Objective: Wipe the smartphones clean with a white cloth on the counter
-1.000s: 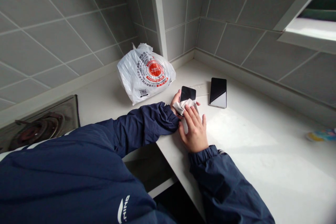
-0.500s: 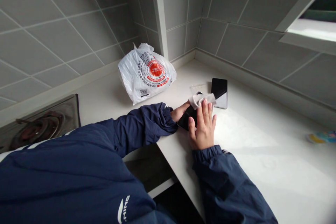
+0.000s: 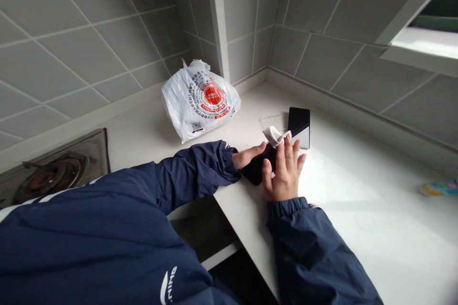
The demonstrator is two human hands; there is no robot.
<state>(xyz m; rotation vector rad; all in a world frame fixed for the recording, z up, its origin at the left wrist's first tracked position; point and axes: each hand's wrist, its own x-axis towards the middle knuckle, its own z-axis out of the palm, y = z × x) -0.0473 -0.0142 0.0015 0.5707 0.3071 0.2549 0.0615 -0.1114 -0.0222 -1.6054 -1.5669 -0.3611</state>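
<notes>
Left hand (image 3: 248, 156): open, fingers straight and close together, reaching in flat from the left. Fingertips touch the near left edge of a black smartphone (image 3: 255, 167). No clench, and no clear grip on it.

Right hand (image 3: 285, 174): open, fingers spread and pointing up the counter, resting on the phone. Its fingertips press on a pale grey cleaning cloth (image 3: 272, 136), which bunches up past them at the phone's far end. Not a clear pinch from this angle.

Phone lies flat on a white stone countertop (image 3: 358, 228), right at the front edge, partly hidden under both hands. Screen looks up, dark.

Just beyond the cloth: a clear plastic film (image 3: 274, 123). Touching distance from it, a second smartphone (image 3: 298, 127) lies flat, its glass reflecting light.

Further left, against the tiled wall (image 3: 315, 62), sits a white plastic bag (image 3: 200, 102) with red print. Gas hob (image 3: 59, 171) at the left edge. Both sleeves are navy.
</notes>
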